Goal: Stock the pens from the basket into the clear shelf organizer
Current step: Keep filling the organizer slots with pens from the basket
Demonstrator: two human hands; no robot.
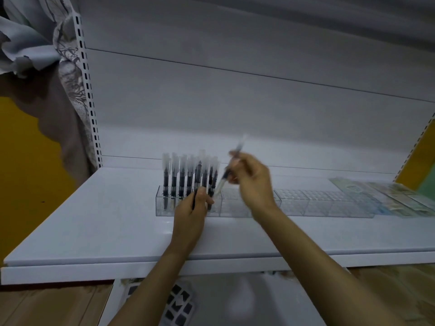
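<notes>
A long clear shelf organizer [317, 205] lies on the white shelf [94, 220]. Several black pens with clear caps [181, 177] stand upright in its left end. My left hand [191, 212] is at the organizer's front and grips a few pens beside those standing ones. My right hand [251, 182] pinches a single pen [231, 165], tilted, with its lower end over the compartment just right of the filled ones. The right hand and its pen are blurred. At the bottom, under the shelf, part of a white basket [179, 304] shows between my arms.
Flat packets [395, 196] lie on the shelf at the organizer's right end. A perforated upright [90, 97] bounds the shelf at left, with cloth [35, 43] hanging beyond it. The shelf's back panel rises behind the organizer.
</notes>
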